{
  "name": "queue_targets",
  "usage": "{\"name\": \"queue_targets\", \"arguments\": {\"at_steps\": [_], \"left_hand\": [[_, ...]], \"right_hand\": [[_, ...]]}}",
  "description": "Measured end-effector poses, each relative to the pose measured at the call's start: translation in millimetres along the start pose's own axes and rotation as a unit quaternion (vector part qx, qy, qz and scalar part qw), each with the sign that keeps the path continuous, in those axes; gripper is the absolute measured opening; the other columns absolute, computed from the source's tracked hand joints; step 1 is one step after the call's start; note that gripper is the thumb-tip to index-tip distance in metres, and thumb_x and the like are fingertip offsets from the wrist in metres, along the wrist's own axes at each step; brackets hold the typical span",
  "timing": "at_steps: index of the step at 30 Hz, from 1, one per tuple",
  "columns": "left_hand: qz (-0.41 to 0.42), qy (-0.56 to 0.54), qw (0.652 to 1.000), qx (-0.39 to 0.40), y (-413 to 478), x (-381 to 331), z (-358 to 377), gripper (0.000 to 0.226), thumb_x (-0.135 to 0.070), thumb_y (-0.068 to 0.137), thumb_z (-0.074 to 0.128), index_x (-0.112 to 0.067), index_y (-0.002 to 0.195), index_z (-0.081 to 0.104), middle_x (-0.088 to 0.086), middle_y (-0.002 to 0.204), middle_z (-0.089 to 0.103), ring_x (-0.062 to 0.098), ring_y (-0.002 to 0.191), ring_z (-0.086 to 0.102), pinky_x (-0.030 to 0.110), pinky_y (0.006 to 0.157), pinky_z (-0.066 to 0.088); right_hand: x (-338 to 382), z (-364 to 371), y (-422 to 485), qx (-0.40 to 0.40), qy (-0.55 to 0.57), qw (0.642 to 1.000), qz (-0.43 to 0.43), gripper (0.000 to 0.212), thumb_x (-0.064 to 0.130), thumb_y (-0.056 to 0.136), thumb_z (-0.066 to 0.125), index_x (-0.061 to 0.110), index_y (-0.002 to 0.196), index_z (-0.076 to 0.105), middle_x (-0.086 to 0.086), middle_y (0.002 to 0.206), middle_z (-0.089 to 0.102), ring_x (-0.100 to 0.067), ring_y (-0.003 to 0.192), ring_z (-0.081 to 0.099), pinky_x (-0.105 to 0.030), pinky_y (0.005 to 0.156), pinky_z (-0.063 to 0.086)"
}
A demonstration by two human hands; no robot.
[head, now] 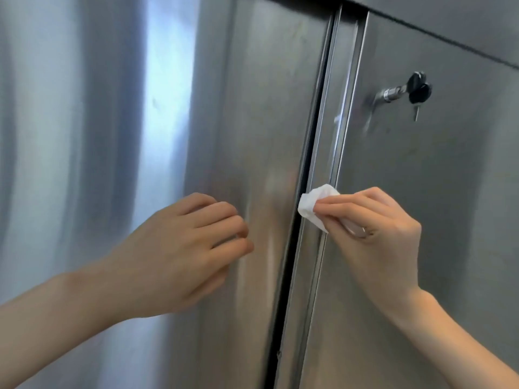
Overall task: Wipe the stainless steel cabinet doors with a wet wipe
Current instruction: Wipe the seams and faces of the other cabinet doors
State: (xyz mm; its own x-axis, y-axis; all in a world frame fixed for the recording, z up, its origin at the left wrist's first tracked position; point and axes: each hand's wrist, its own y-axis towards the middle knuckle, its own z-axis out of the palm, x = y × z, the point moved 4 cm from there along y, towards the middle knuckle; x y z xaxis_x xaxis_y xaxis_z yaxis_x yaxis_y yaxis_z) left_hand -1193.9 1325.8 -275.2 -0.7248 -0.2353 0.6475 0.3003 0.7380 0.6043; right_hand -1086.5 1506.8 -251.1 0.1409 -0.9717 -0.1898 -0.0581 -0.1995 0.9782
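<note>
Crumpled white wet wipe (314, 204), pinched by the right hand (376, 228), touches the inner edge of the stainless steel cabinet door (421, 192); left hand (179, 248) loosely curled, empty.

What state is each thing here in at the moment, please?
wipe: crumpled, held against the edge of the right door.
right hand: pinches the wipe.
left hand: fingers loosely curled, holding nothing.
lock: keys in it.
left door: sits behind the right door's edge.
</note>
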Motion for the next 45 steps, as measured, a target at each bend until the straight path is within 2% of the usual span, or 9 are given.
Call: {"name": "queue_targets", "arguments": {"at_steps": [3,6,13,20,27,33,39,41,45], "left_hand": [[-0.012,0.029,0.999,0.010,44.7,4.5,-2.6,0.027,-0.015,0.078,0.054,-0.012,0.100,0.070,0.002,0.100,0.065,0.026,0.092,0.061,0.035,0.079,0.041],[-0.054,0.052,0.997,0.006,83.7,20.4,-3.2,0.033,-0.018,0.079,0.054,-0.010,0.107,0.068,0.003,0.108,0.065,0.027,0.097,0.062,0.035,0.081,0.040],[-0.146,0.079,0.985,0.044,133.8,65.5,-2.2,0.051,-0.029,0.084,0.046,-0.004,0.126,0.059,0.009,0.131,0.057,0.029,0.122,0.053,0.031,0.099,0.033],[-0.110,0.113,0.987,-0.031,182.9,90.8,-17.1,0.058,-0.034,0.083,0.048,-0.003,0.132,0.053,0.009,0.136,0.053,0.024,0.128,0.041,0.029,0.107,0.027],[-0.100,0.113,0.986,-0.076,199.6,133.0,-11.1,0.069,-0.036,0.084,0.053,0.000,0.142,0.040,0.013,0.147,0.040,0.024,0.136,0.036,0.035,0.114,0.025],[-0.082,0.162,0.981,-0.065,199.1,149.1,4.9,0.072,-0.041,0.087,0.051,-0.002,0.144,0.034,0.014,0.151,0.035,0.030,0.143,0.027,0.045,0.118,0.020],[-0.082,0.165,0.979,-0.086,197.3,150.4,9.1,0.070,-0.042,0.088,0.052,-0.002,0.144,0.039,0.014,0.152,0.034,0.031,0.144,0.026,0.046,0.118,0.021],[-0.082,0.169,0.978,-0.092,197.3,150.1,8.7,0.070,-0.041,0.087,0.053,-0.001,0.143,0.039,0.014,0.151,0.036,0.032,0.143,0.027,0.047,0.117,0.021],[-0.077,0.160,0.982,-0.072,199.4,147.2,5.3,0.069,-0.037,0.085,0.056,0.001,0.141,0.042,0.017,0.150,0.037,0.034,0.142,0.028,0.048,0.117,0.022]], "right_hand": [[-29.1,-15.1,18.8,-0.032,0.032,0.999,0.008,0.010,0.013,0.081,0.071,0.012,0.072,0.075,0.007,0.076,0.071,-0.020,0.063,0.056,-0.027,0.062,0.046],[-50.5,-17.2,36.1,-0.057,0.036,0.998,0.012,0.012,0.016,0.081,0.070,0.011,0.070,0.074,0.006,0.075,0.071,-0.022,0.063,0.058,-0.033,0.059,0.048],[-76.4,11.9,71.5,-0.145,0.056,0.986,0.063,0.009,0.005,0.076,0.072,0.008,0.068,0.074,0.000,0.071,0.071,-0.026,0.060,0.058,-0.034,0.059,0.046],[-85.6,22.6,113.2,-0.195,0.054,0.979,0.026,0.006,0.005,0.082,0.072,0.006,0.076,0.074,-0.001,0.079,0.071,-0.024,0.069,0.060,-0.031,0.068,0.048],[-90.1,33.5,144.1,-0.144,0.014,0.989,-0.007,0.007,-0.002,0.082,0.069,0.005,0.081,0.071,-0.001,0.089,0.071,-0.019,0.079,0.060,-0.026,0.072,0.049],[-92.9,40.1,147.0,-0.130,-0.045,0.990,-0.021,0.013,0.001,0.090,0.061,0.005,0.089,0.073,-0.002,0.099,0.071,-0.015,0.090,0.059,-0.016,0.088,0.043],[-91.4,39.7,185.7,-0.151,-0.061,0.987,0.005,0.011,0.007,0.088,0.062,0.010,0.088,0.073,0.002,0.093,0.072,-0.018,0.085,0.066,-0.023,0.069,0.048],[-89.3,42.7,194.6,-0.154,-0.066,0.986,0.018,0.011,0.004,0.084,0.064,0.011,0.086,0.073,0.002,0.091,0.072,-0.018,0.084,0.065,-0.024,0.067,0.047],[-86.7,39.2,179.0,-0.149,-0.049,0.987,0.025,0.023,0.004,0.090,0.051,0.009,0.082,0.071,0.000,0.089,0.072,-0.017,0.084,0.063,-0.022,0.069,0.046]]}}
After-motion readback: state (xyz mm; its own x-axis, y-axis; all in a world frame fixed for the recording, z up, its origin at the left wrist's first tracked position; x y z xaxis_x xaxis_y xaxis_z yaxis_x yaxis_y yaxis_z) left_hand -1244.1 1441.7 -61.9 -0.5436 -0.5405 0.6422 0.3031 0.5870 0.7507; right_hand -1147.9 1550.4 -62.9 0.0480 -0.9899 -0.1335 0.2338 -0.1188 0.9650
